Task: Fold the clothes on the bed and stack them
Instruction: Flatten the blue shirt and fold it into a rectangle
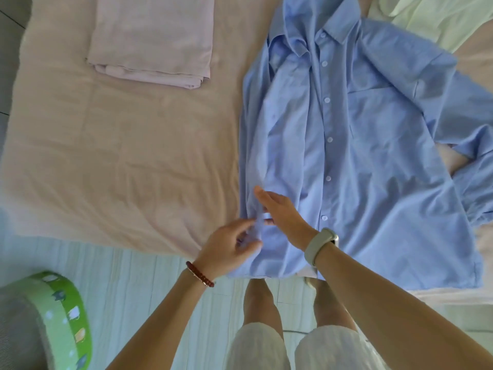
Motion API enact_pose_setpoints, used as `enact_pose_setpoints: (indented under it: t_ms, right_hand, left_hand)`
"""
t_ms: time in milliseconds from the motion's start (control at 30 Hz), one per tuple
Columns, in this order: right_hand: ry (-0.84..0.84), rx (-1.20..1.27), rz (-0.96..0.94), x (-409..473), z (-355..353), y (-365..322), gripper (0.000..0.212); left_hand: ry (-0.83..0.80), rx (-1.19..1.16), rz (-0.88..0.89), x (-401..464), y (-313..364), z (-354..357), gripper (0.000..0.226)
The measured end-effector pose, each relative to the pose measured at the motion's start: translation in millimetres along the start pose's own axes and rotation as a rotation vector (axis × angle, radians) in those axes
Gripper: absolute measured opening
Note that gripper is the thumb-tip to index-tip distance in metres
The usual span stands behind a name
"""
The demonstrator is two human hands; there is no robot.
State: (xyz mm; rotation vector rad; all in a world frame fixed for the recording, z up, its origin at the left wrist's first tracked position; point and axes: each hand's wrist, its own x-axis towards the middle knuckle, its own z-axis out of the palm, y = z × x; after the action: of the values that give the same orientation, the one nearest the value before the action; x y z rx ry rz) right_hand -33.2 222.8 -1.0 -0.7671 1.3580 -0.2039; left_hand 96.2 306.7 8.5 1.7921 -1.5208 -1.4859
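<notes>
Now the blue shirt [346, 145] lies buttoned, front up, on the right part of the bed [120, 156], its left side folded over the front. The left hand [229, 249] pinches the cuff near the hem with curled fingers. The right hand [280, 212] rests flat on the shirt, fingers straight. A folded pink cloth [152, 38] lies well apart, at the far left.

The person's 2 forearms were bare, with no sleeves in view. The left wrist carried a bracelet [200, 274] of small, round, dark red beads strung in 1 row. The right wrist wore a pale cream band [317, 247] of smooth, rubbery look, broad and flat, with a rounded case at its upper end. Below, white shorts [301, 348] of a finely ribbed or crinkled cloth covered both thighs, ending above the bare knees.
</notes>
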Motion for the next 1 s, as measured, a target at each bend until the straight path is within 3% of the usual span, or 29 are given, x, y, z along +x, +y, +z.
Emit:
enact_pose_setpoints:
  t_ms: [33, 67, 133, 200, 267, 333, 400, 533, 600, 700, 767, 867, 1000]
  right_hand:
    - [0.044, -0.033, 0.026, 4, 4, -5, 0.026]
    - [0.088, -0.083, 0.045, 8, 5, -8, 0.027]
    - [0.163, -0.103, 0.052, 13, -1, -9, 0.026]
    - [0.311, -0.074, 0.015, 10, -18, -6, 0.024]
    - [0.555, -0.041, -0.031, 1, -47, 3, 0.026]
    - [0.719, 0.162, -0.007, -11, -76, 16, 0.025]
    - [0.681, 0.323, 0.075, -23, -94, 30, 0.020]
    - [0.519, 0.359, 0.217, -32, -97, 58, 0.017]
    - [0.492, 0.389, 0.226, -31, -95, 64, 0.019]
    - [0.540, 0.401, 0.172, -32, -98, 68, 0.024]
    - [0.612, 0.393, 0.122, -37, -105, 66, 0.024]
    - [0.668, 0.375, 0.072, -47, -117, 61, 0.016]
    - [0.636, 0.284, 0.057, -53, -123, 58, 0.020]
  left_hand:
    - [-0.125, -0.063, -0.010, -5, 2, -2, 0.029]
    - [-0.147, -0.129, -0.039, -8, 1, -4, 0.021]
    - [0.063, -0.223, -0.165, -5, -4, -11, 0.006]
    - [0.294, -0.182, -0.309, 9, -14, -21, 0.011]
    - [0.335, -0.170, -0.392, 25, -17, -23, 0.008]
    - [0.329, -0.164, -0.388, 47, -14, -15, 0.008]
    - [0.352, -0.122, -0.391, 69, -8, -2, 0.023]
    - [0.478, 0.226, -0.511, 102, 9, 18, 0.076]
    - [0.448, 0.266, -0.536, 113, 11, 21, 0.088]
    - [0.380, 0.055, -0.610, 127, 9, 17, 0.055]
    - [0.409, -0.101, -0.552, 126, 9, 8, 0.031]
    - [0.513, -0.082, -0.497, 114, 3, -19, 0.024]
    - [0.765, 0.011, -0.627, 94, -18, -79, 0.030]
